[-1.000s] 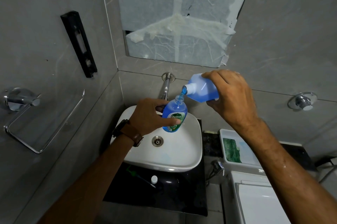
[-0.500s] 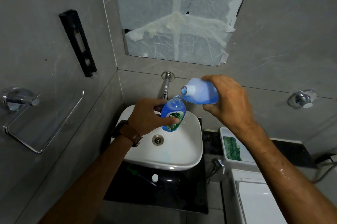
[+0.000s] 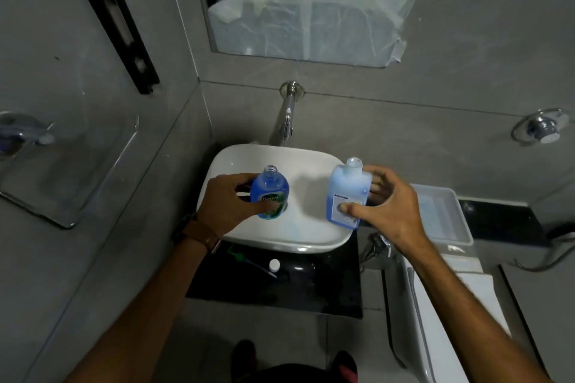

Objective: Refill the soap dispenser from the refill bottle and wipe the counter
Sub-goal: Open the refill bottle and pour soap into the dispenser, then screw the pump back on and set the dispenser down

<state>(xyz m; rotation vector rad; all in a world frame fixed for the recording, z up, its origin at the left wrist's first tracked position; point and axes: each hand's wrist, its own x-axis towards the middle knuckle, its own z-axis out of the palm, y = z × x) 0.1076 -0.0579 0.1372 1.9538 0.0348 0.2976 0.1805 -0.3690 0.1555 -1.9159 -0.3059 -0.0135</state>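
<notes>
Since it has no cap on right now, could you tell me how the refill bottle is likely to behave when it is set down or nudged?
The refill bottle looks tall, narrow and partly empty, so probably light and tippy. Its open neck would likely spill if knocked. The right hand may find the smooth plastic slippery.

The soap dispenser — a rounded blue bottle with a green label — stands upright over the white basin, neck open. The refill bottle, flat-sided and pale blue with a white label, is upright too, uncapped — seemingly about half full.
</notes>
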